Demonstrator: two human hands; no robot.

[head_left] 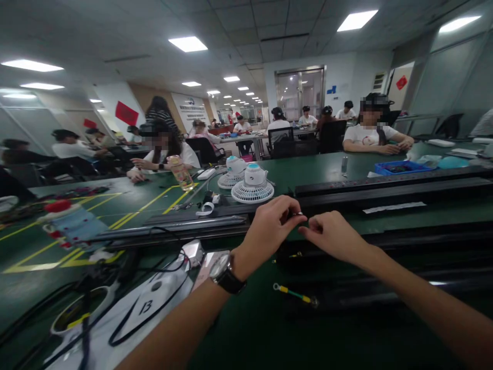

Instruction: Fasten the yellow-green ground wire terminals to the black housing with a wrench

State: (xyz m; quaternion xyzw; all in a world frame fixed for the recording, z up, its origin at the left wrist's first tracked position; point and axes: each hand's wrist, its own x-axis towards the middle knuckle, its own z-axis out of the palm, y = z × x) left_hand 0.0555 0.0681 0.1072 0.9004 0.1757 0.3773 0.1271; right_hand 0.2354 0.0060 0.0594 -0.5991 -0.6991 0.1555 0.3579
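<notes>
The fingers (289,209) of the left hand (269,228) are pinched shut on a small metal piece (298,213), which is held in the air just above the near edge of the worktop (239,329). It is too small to tell what it is. The right hand (333,236) meets it from the other side, fingers curled in and the fingertips right at the piece. Whether they grip it too cannot be told. The two hands are almost touching.

A wristwatch (225,272) with a dark strap sits on the left wrist. Below the hands, a yellow-green wire (295,294) with a ring terminal at its left end lies flat on the green worktop, apart from both hands. Behind the hands a long black rail (385,192) runs across the worktop. Just beyond it stand two small white desk fans (252,186), side by side, and a clear bottle (181,172) stands further left. A blue tray (398,167) rests far right. To the lower left, black cables (127,318) loop over a white sheet. Other people (370,133) sit at the far side of the worktop and at worktops further back.
</notes>
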